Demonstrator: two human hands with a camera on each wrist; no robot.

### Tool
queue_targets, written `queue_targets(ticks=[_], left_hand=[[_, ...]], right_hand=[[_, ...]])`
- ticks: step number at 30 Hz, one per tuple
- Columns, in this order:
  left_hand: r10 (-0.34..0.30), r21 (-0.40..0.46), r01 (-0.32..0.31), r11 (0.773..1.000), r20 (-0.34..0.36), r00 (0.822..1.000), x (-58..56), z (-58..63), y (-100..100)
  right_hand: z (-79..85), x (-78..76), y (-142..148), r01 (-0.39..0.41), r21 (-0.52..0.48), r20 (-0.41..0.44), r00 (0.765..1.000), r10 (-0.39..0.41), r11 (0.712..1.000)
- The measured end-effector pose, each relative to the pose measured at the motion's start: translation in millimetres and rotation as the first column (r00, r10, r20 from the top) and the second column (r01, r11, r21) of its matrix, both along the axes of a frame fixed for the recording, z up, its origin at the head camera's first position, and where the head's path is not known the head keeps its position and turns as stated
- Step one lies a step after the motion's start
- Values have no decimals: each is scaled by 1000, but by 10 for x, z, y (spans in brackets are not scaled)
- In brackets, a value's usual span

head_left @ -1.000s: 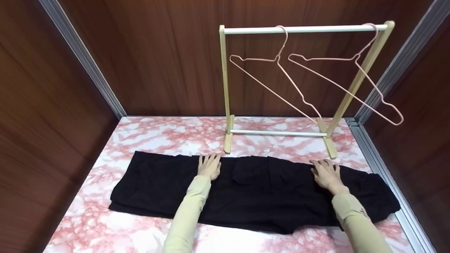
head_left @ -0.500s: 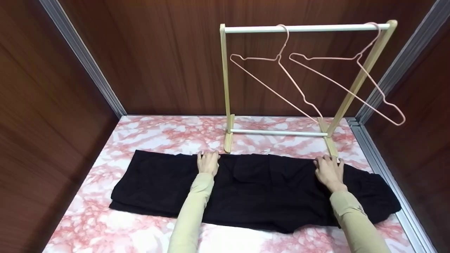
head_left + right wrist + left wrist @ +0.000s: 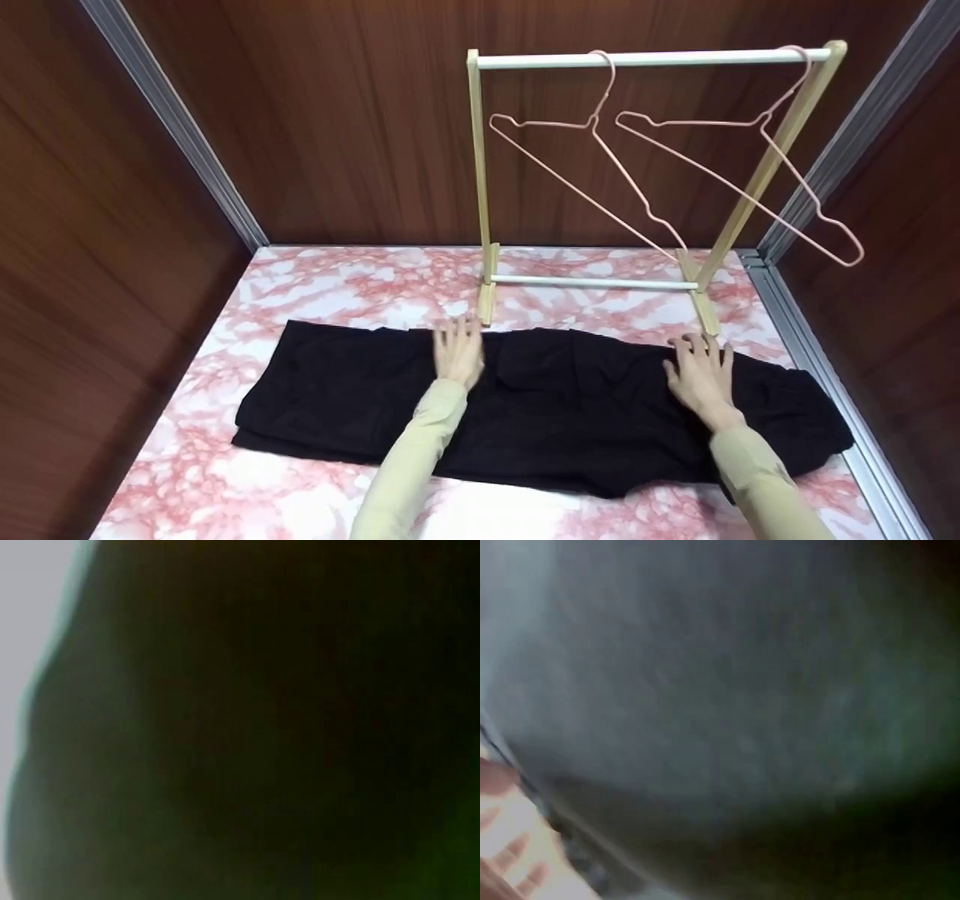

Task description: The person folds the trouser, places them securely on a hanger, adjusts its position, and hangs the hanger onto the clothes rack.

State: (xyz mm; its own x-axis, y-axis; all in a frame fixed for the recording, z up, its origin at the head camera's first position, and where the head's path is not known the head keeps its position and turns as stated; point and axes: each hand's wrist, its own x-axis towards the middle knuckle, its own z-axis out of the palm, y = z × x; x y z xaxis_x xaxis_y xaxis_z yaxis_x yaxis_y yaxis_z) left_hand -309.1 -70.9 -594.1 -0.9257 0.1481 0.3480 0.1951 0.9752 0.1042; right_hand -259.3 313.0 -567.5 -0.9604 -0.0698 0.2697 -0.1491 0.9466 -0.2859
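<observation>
A pair of black trousers (image 3: 540,427) lies folded lengthwise across the table, its gathered waistband at the right and the leg ends at the left. Over the far edge, near the middle, my left hand (image 3: 459,356) is spread with fingers pointing away, slightly blurred. Toward the waistband my right hand (image 3: 703,379) rests on the cloth, fingers spread at the far edge. Dark cloth (image 3: 720,690) fills most of the left wrist view, with blurred fingers (image 3: 514,847) at lower left. The right wrist view holds little but dark, blurred cloth (image 3: 225,727).
Behind the trousers stands a small rack (image 3: 484,172) of pale wood with white bars. Two pink hangers (image 3: 630,184) hang from its top bar. Brown panels (image 3: 360,135) enclose the pink-and-white marbled table (image 3: 337,285) at the back and sides.
My left hand first curls at the far edge, then straightens and shifts slightly right. My right hand's fingers bend, then spread out again. The trousers stay nearly in place.
</observation>
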Motion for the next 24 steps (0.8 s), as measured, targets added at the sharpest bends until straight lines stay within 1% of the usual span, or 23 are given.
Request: queue_targets(ticks=[1,2,3,4,5,6,7,8,9,10,11,13,14,15,17,18,19,21,24], left_hand=[[-53,14,54,998,-25,998,42,25,50],[-118,26,119,993,-41,992,96,47,106],[-187,32,189,981,-53,981,155,70,166],[-260,36,261,965,-50,964,219,93,229],[-329,38,330,943,-31,944,291,116,289],[-388,32,388,921,3,922,366,139,348],[-436,34,435,900,61,898,438,165,402],[-472,37,471,881,129,872,506,185,448],[-491,37,494,869,201,848,567,205,487],[-492,38,502,864,278,825,621,223,521],[-480,34,501,865,346,806,667,238,547],[-439,28,481,876,458,773,725,247,579],[-417,25,467,884,496,762,741,242,586],[-394,19,452,892,526,754,750,231,587],[-361,12,430,903,563,743,755,200,578],[-353,16,420,907,572,741,744,146,570],[-342,13,412,911,579,740,747,136,563],[-330,9,402,915,589,737,749,126,554],[-313,-9,395,919,595,741,767,150,560]], right_hand=[[11,59,-8,-40,-9,-26,999,40,999],[21,125,-16,-81,-17,-40,996,80,997],[24,194,-22,-121,-20,-50,992,119,992],[23,262,-26,-159,-20,-51,986,158,987],[15,327,-31,-193,-21,-45,980,192,981],[2,389,-37,-221,-21,-37,975,220,975],[-14,443,-46,-244,-21,-24,970,244,970],[-33,489,-57,-265,-15,-12,964,265,964],[-56,527,-68,-280,-3,5,960,280,960],[-80,558,-76,-292,8,26,956,292,956],[-106,586,-85,-300,19,48,953,299,954],[-163,638,-94,-303,18,110,948,300,953],[-193,664,-96,-301,19,144,945,295,954],[-225,689,-96,-296,18,179,941,288,955],[-294,732,-89,-286,14,229,934,275,958],[-327,751,-83,-282,14,245,931,271,959],[-357,765,-78,-283,26,251,930,268,959],[-414,785,-65,-286,43,242,932,268,957],[-475,804,-42,-285,55,203,941,269,957]])
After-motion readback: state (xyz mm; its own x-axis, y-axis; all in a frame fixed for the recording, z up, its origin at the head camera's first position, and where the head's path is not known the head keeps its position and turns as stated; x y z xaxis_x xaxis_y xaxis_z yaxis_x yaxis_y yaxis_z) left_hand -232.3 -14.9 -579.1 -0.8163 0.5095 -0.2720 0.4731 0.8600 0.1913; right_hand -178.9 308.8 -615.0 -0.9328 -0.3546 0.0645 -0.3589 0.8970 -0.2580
